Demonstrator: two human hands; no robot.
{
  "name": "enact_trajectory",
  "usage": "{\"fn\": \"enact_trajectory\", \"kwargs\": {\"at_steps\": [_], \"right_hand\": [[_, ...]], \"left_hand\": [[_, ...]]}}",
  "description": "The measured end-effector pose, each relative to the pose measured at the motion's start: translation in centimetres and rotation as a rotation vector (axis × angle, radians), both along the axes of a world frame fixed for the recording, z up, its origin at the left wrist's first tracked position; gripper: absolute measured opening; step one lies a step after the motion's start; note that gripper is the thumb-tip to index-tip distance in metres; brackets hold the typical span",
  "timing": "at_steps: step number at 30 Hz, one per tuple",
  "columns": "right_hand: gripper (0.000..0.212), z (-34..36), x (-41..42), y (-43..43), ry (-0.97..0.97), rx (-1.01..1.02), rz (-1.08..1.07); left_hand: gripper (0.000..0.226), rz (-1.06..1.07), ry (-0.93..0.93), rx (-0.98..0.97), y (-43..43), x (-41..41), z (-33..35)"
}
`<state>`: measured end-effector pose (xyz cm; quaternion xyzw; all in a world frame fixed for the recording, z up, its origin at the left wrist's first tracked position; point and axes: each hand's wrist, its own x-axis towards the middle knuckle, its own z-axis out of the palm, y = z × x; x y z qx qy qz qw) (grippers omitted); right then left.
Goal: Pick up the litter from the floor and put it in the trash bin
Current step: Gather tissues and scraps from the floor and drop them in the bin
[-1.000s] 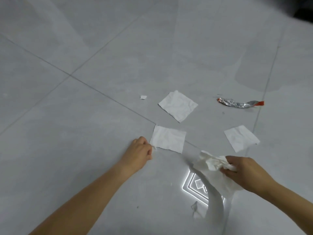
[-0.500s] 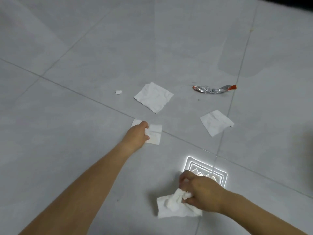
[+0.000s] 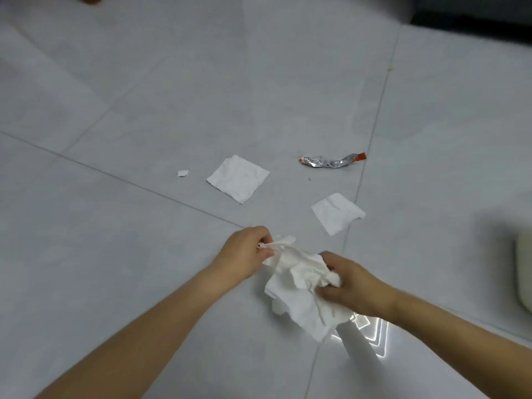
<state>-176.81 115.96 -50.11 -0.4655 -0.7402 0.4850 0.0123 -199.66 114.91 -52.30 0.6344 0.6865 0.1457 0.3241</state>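
Left hand [image 3: 244, 254], right hand [image 3: 355, 287] pinch crumpled tissues [image 3: 299, 286]; foil wrapper [image 3: 331, 161] on floor [image 3: 144, 254].

Pale grey tile floor [image 3: 115, 254], thin grout lines crossing diagonally. Square white tissue [image 3: 237, 178] flat at centre; tiny white scrap [image 3: 182, 173] just left of it. Twisted foil wrapper [image 3: 332, 161], red end, upper right of centre. Smaller tissue [image 3: 337, 213] below wrapper, beside grout line. Bright light reflection [image 3: 371, 326] lower right.
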Motion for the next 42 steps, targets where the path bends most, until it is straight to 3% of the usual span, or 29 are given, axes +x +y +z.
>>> {"fn": "enact_trajectory", "kwargs": {"at_steps": [4, 7, 10, 14, 16, 20, 24, 28, 33, 39, 42], "right_hand": [[0.042, 6.7, 5.7, 3.1, 0.087, 0.027, -0.022], [0.029, 11.0, 10.7, 3.7, 0.154, 0.122, -0.052], [0.041, 13.5, 15.8, 3.3, 0.202, 0.199, -0.159], [0.033, 14.5, 21.9, 1.7, 0.299, 0.306, -0.324], [0.040, 14.0, 24.4, 1.3, 0.289, 0.378, -0.423], [0.014, 14.1, 28.4, 0.0, 0.214, 0.506, -0.563], [0.037, 15.2, 33.5, -1.0, 0.219, 0.605, -0.718], [0.013, 15.8, 38.8, -1.5, 0.124, 0.654, -0.844], [0.022, 14.9, 43.2, -0.3, -0.051, 0.611, -0.868], [0.033, 14.0, 43.8, 1.6, -0.290, 0.600, -0.653], [0.042, 14.3, 44.0, 1.3, -0.381, 0.620, -0.618]], "left_hand": [[0.026, -0.093, -0.117, 0.108, 1.8, 6.0, 6.5], [0.033, -0.165, -0.198, 0.171, 2.9, 10.8, 10.9], [0.035, -0.234, -0.244, 0.208, 3.7, 15.1, 13.9], [0.031, -0.327, -0.199, 0.265, 4.8, 21.2, 16.4], [0.028, -0.371, -0.194, 0.279, 5.6, 24.3, 17.1], [0.023, -0.471, -0.226, 0.315, 6.8, 30.7, 18.0], [0.020, -0.542, -0.311, 0.348, 7.0, 37.4, 18.1], [0.010, -0.591, -0.357, 0.379, 7.0, 43.7, 17.9], [0.009, -0.619, -0.199, 0.470, 7.2, 49.5, 17.2], [0.012, -0.616, 0.067, 0.452, 6.8, 52.3, 16.6], [0.011, -0.581, 0.099, 0.465, 6.4, 52.3, 16.4]]}}
